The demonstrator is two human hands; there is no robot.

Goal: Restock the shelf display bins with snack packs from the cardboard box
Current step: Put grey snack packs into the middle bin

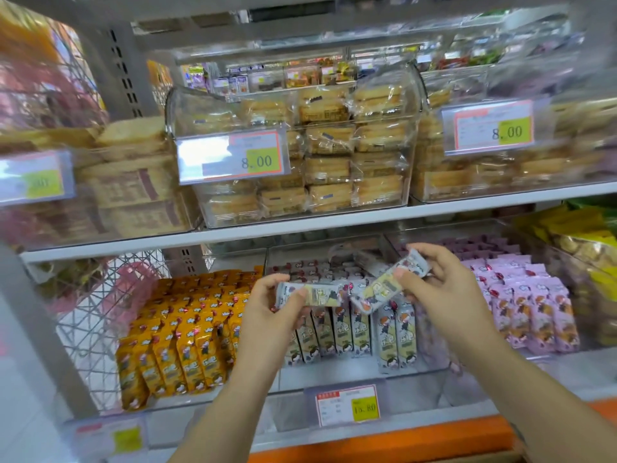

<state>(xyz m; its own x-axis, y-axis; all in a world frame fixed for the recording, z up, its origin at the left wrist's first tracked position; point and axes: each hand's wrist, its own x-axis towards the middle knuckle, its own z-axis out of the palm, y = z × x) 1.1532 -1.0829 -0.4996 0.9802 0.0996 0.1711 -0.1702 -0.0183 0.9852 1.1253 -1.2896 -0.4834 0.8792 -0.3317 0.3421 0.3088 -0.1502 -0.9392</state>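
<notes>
Placing step: over the middle bin (350, 370), the left hand (267, 305) pinches one pack (310, 294) level and the right hand (447, 289) pinches a second pack (390, 282) tilted; next, each probably needs standing upright among the bin's rows

Price tags (233, 157) reading 8.00 up top; pink wire basket (110, 295) at left; orange base strip (384, 442) along the bottom.

You are holding a grey snack pack (309, 294) in your left hand (270, 315) and pinching another pack (389, 285) in your right hand (444, 289). Both are hovering over the middle bin (334, 379) of grey packs.
</notes>
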